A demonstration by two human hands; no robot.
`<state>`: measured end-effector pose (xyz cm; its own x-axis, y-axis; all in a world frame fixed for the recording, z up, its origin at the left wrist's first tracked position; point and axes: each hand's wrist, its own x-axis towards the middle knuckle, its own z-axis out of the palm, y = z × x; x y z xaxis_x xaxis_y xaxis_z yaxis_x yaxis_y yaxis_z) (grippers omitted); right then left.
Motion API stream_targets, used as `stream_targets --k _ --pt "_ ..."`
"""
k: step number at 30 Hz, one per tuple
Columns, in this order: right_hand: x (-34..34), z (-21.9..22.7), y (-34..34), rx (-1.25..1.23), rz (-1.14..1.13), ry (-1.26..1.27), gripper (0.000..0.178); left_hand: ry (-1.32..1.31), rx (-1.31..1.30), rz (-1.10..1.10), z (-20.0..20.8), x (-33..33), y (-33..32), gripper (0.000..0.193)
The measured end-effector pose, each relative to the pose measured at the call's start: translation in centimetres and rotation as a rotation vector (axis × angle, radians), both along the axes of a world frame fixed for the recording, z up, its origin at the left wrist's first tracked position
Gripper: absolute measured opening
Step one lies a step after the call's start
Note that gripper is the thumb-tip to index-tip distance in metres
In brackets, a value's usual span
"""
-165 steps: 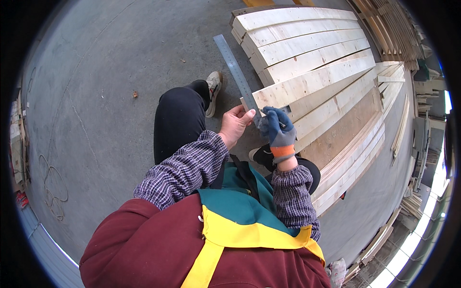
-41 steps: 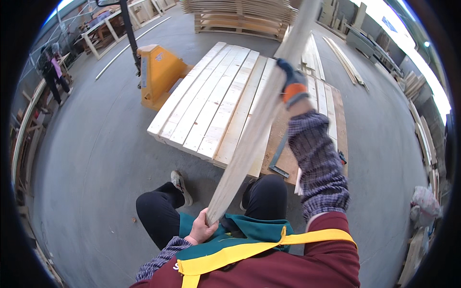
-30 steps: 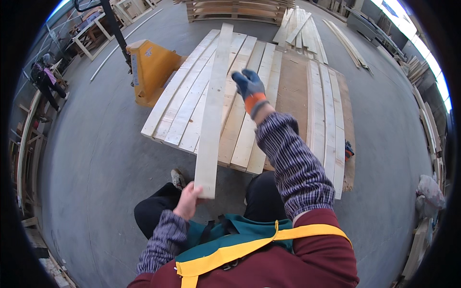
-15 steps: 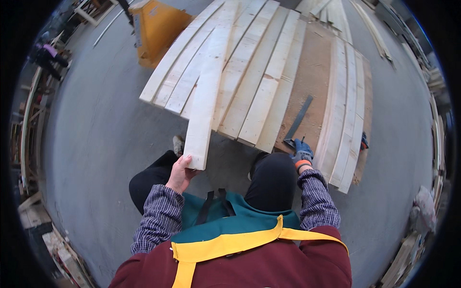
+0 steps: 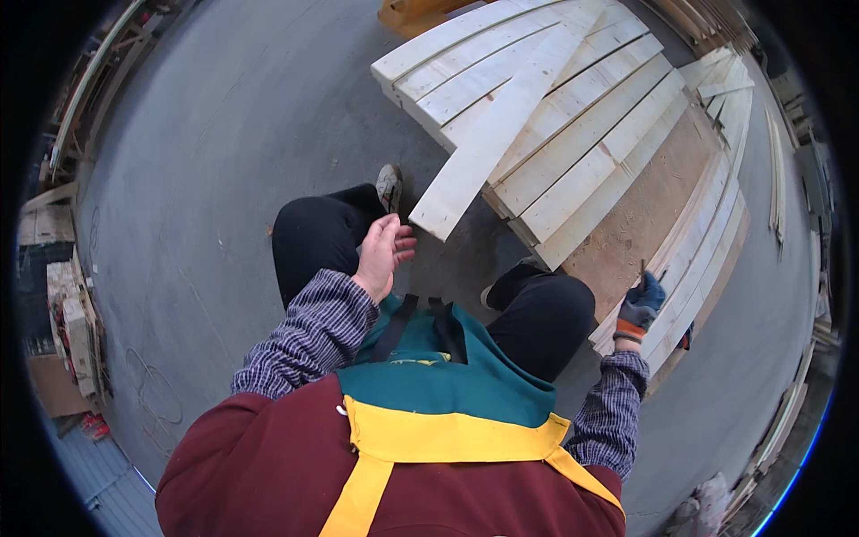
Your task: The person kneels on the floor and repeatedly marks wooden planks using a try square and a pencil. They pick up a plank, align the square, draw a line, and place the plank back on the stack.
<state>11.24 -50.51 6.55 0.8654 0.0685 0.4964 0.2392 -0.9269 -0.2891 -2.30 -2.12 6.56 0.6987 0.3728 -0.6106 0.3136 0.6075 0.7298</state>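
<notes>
My bare left hand point(image 5: 383, 254) is raised beside the near end of a pale wooden plank point(image 5: 465, 177), its fingers apart and nothing in them. That plank lies slantwise over a row of similar planks point(image 5: 573, 219), its end jutting past theirs toward me. Gloved in blue and grey, my right hand point(image 5: 640, 310) is closed round a thin dark pencil-like stick point(image 5: 642, 268) that points up. It is over the near part of a narrower group of planks point(image 5: 687, 304) at the right. Between the two groups shows a brown board point(image 5: 617, 255) strewn with shavings.
A small blue and orange item point(image 5: 686, 338) shows at the right planks' outer edge. Loose boards point(image 5: 729, 94) lie behind the layout, and a yellow object point(image 5: 420, 13) stands at the far edge. Stacked timber point(image 5: 80, 336) lines the left side; a thin cord point(image 5: 154, 394) lies on the floor.
My left hand has let go of the plank end. My right hand has moved from the brown board onto the right planks; the metal square there is no longer visible. The view has turned.
</notes>
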Motion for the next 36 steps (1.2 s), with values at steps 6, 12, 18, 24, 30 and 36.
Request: stream_targets --k 6,12,18,24,30,36 --pt "-0.1 11.9 14.3 0.025 0.573 -0.194 0.03 -0.253 0.134 0.082 0.0 0.1 1.4 0.032" --pt "-0.5 11.4 28.0 -0.2 1.128 -0.034 0.028 -0.447 -0.142 -0.011 0.3 -0.3 2.3 0.049" --pt "-1.5 9.4 30.9 -0.188 1.204 -0.083 0.027 -0.221 0.022 0.17 -0.5 0.1 2.3 0.027" --pt "-1.1 8.2 29.9 -0.253 1.155 -0.136 0.032 -0.206 -0.169 -0.029 0.4 0.5 1.7 0.024" --pt "0.1 3.1 28.6 0.315 0.516 -0.026 0.042 -0.226 -0.074 0.081 -0.5 2.9 1.6 0.017" --pt "-5.5 -1.7 29.6 1.307 0.176 1.109 0.026 -0.216 0.011 0.115 -1.5 3.2 0.9 0.016"
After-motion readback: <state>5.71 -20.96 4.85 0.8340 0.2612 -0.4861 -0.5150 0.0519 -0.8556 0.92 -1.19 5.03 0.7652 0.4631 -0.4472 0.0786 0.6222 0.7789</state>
